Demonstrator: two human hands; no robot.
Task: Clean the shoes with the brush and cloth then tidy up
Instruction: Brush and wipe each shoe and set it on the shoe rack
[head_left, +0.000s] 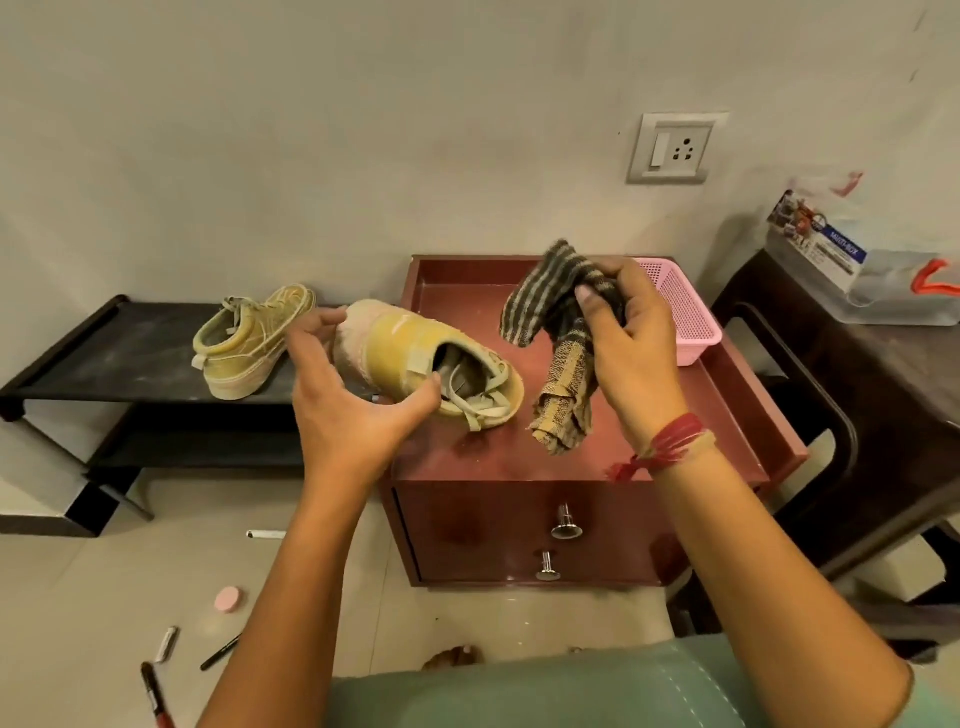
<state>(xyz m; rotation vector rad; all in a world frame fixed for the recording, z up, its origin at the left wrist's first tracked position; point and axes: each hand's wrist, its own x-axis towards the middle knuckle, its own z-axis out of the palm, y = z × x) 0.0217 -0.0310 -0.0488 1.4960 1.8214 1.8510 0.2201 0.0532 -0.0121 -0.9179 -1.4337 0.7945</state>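
Two yellow shoes are in play. One shoe (415, 353) lies on its side at the left of the red table (748, 415), sole turned left and poking out past the table's left edge, opening and loose laces facing the camera. The other shoe (249, 348) stands upright on a low black shelf (104, 358) against the wall, well apart from the first.

The left hand (358, 410) is spread wide around the near shoe, thumb touching the collar, fingertips just beside the sole, not clamped on. The right hand (631, 343) has its fingers curled tight round a striped cloth (556, 332), held up over the middle of the table with the loose end dangling to the tabletop.

The tabletop is dusty, with a raised rim at the back and right. A pink basket (685, 317) sits in the back right corner, just behind the right hand. Two drawer knobs (566, 522) shine on the front.

To the right, close beside the table, a dark chair (831, 374) carries a clear plastic box (883, 280). A wall socket (675, 148) is set above the table. On the floor to the left lie pens and a pink cap (227, 599). The front of the tabletop is bare between the shoe and the rim.
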